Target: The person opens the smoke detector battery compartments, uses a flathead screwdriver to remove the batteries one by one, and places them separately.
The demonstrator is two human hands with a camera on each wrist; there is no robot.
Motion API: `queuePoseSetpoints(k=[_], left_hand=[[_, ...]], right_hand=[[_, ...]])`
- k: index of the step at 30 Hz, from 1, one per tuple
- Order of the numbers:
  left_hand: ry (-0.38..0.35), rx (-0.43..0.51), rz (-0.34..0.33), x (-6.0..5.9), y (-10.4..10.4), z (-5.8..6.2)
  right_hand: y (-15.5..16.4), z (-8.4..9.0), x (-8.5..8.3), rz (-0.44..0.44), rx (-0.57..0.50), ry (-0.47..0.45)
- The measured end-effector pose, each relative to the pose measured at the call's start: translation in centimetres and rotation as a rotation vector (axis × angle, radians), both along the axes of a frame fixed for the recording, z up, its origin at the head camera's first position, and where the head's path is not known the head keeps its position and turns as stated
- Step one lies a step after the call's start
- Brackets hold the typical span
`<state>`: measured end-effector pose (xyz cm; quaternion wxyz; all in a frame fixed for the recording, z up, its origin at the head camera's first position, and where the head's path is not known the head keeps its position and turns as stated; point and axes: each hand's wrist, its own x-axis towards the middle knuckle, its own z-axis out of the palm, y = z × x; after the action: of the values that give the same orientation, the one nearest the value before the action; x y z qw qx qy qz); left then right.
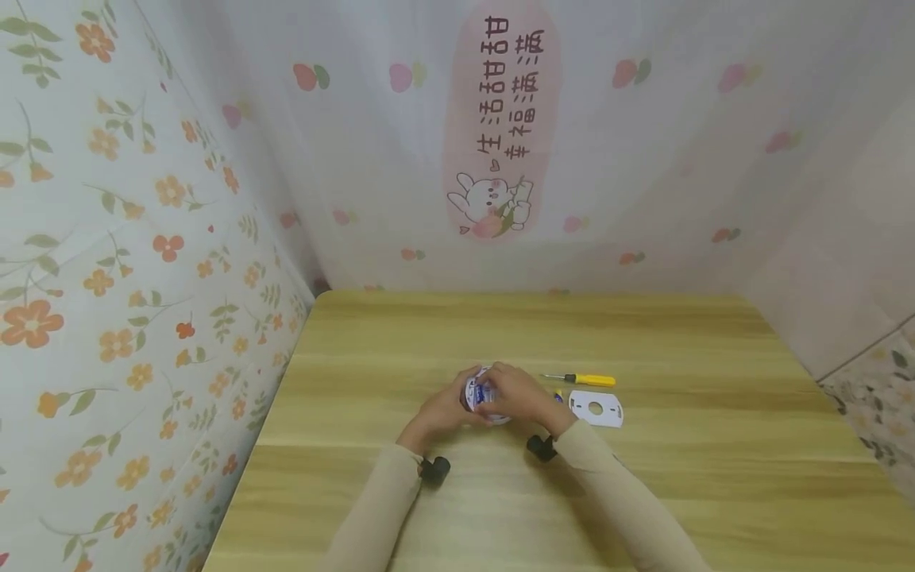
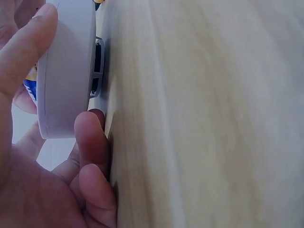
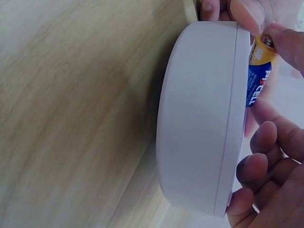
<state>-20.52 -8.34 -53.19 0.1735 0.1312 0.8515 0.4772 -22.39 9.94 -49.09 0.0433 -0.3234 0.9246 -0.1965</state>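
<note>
A round white smoke detector [image 3: 199, 114] is held low over the wooden table, its open face turned toward the person. My left hand [image 1: 442, 409] grips the rim, with the thumb along one side and fingers beneath, as the left wrist view shows. A blue and yellow battery [image 3: 258, 76] sits slanted at the detector's face, one end standing proud. My right hand [image 1: 522, 393] pinches this battery between thumb and index finger, while its other fingers curl near the rim. The inside of the detector is mostly hidden by the hands.
Right of the hands, a screwdriver [image 1: 595, 380] with a yellow handle lies on the table [image 1: 400, 334]. Nearer the person is a white mounting plate [image 1: 609, 409] with a round center hole. A small yellow and blue item [image 1: 559, 407] lies between the plate and the right hand.
</note>
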Motion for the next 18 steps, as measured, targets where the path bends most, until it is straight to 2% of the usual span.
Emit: queuePoseSetpoints(k=[9,18], left_hand=[[-0.022,0.019,0.011,0.4,0.3,0.1],[-0.026,0.02,0.038,0.6,0.5,0.5]], right_hand=[[1.6,-0.3,0.3,0.012,-0.061,-0.028],[3.3,-0.1,0.6,-0.063,-0.122,-0.099]])
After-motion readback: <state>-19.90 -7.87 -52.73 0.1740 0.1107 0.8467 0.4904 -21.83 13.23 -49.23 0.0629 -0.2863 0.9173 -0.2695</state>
